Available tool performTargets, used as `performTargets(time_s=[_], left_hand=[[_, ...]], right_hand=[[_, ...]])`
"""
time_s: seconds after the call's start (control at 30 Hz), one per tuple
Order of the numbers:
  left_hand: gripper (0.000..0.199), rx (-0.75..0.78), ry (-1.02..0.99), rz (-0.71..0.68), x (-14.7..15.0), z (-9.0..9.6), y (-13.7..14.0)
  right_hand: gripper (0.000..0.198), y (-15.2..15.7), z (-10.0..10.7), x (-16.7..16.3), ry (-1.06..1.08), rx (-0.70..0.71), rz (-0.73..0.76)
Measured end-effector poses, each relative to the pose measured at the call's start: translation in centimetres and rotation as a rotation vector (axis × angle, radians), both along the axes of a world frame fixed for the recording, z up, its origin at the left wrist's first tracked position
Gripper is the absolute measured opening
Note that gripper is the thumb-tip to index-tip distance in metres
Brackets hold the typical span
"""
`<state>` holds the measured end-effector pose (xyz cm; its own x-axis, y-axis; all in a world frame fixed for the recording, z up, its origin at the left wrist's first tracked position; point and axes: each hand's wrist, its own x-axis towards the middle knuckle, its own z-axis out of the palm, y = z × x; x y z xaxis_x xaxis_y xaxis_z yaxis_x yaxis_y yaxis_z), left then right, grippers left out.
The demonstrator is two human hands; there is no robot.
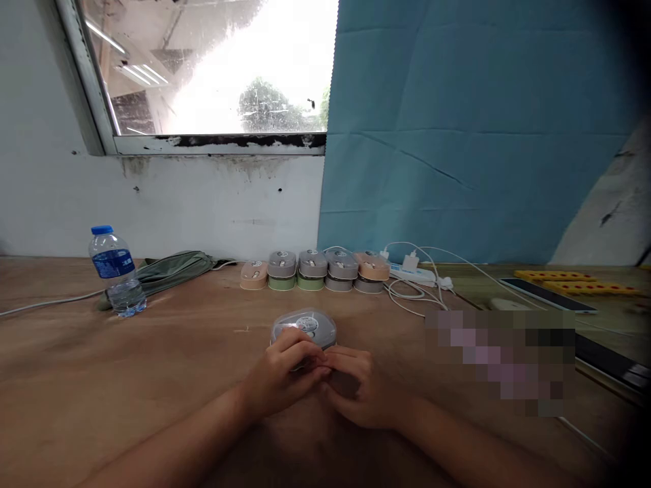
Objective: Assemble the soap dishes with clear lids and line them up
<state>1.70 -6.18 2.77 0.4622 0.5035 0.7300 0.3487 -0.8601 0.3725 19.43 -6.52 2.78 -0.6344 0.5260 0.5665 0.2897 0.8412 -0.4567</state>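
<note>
A grey rounded box [320,324] with a clear lid and a round printed label stands on the brown table just beyond my hands. My left hand [285,374] is curled in front of the box, its fingers overlapping the lower left of it in view. My right hand [359,385] meets it from the right, and the fingertips of both hands come together in a pinch at the box's near side. Anything between the fingertips is too small or hidden to make out. The hands cover the box's front.
Along the wall stand stacked grey, green and orange boxes [311,271]. A water bottle [116,274] and a green cloth bag [175,271] are at left. To the right lie a power strip [414,274], white cables [407,291], a tablet [546,295], yellow strips [584,283] and a blurred patch.
</note>
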Motion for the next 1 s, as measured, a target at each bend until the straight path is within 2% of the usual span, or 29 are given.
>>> performTargets(time_s=[0.17, 0.33, 0.47, 0.57, 0.67, 0.83, 1.0], left_hand=[[0.002, 0.147, -0.007, -0.026, -0.1, 0.2, 0.1], [0.002, 0.200, 0.005, -0.031, -0.1, 0.2, 0.3], [0.003, 0.170, 0.031, -0.039, -0.3, -0.1, 0.5], [0.010, 0.083, 0.076, -0.030, -0.4, -0.3, 0.7], [0.011, 0.051, 0.090, -0.030, -0.5, -0.3, 0.9], [0.002, 0.149, 0.052, -0.040, -0.6, 0.0, 1.0], [0.013, 0.267, -0.039, -0.045, -1.1, 0.0, 1.2]], right_hand=[[0.016, -0.6, 0.3, -0.3, -0.003, 0.000, -0.026], [0.013, -0.7, 0.0, -0.6, 0.044, -0.070, -0.025], [0.016, -0.4, -0.6, -0.5, 0.077, -0.107, -0.035], [0.024, -0.2, -1.1, -0.4, 0.112, -0.113, -0.030], [0.019, -0.1, -1.3, -0.4, 0.118, -0.131, -0.013], [0.022, -0.3, -0.9, -0.6, 0.143, -0.165, 0.058], [0.034, -0.8, -0.1, -0.5, 0.095, -0.106, 0.087]])
